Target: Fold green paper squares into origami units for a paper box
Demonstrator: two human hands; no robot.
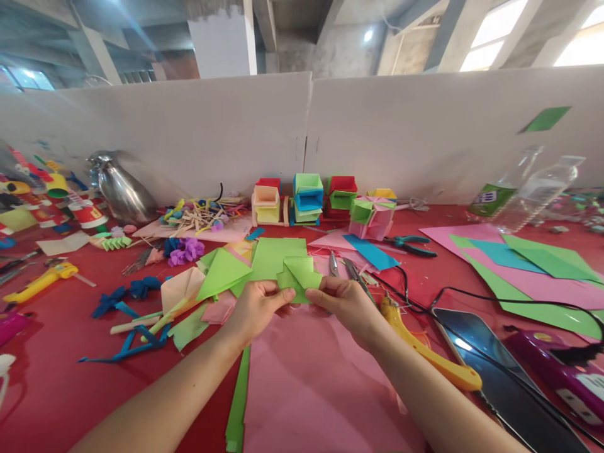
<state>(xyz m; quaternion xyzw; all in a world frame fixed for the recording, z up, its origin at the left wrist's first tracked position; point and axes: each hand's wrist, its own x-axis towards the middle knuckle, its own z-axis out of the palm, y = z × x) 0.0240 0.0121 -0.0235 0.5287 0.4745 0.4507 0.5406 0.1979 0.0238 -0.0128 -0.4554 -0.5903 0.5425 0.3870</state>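
Note:
A folded piece of light green paper [299, 277] is pinched between my two hands, with a diagonal fold across its upper part. My left hand [261, 305] grips its lower left corner between thumb and fingers. On the opposite side, my right hand [343, 304] holds the right edge the same way. Just behind it lies a flat green paper sheet [268, 251]. Below my hands a large pink sheet [325, 384] spreads toward me over the red table.
Right of my hands lie scissors [334, 264], a yellow glue gun [425, 355], pliers [413, 245] and a phone [491, 358], with black cables across. Small folded-paper boxes [308, 195] stand at the back. Left are paper scraps [182, 289] and a metal jug [120, 185].

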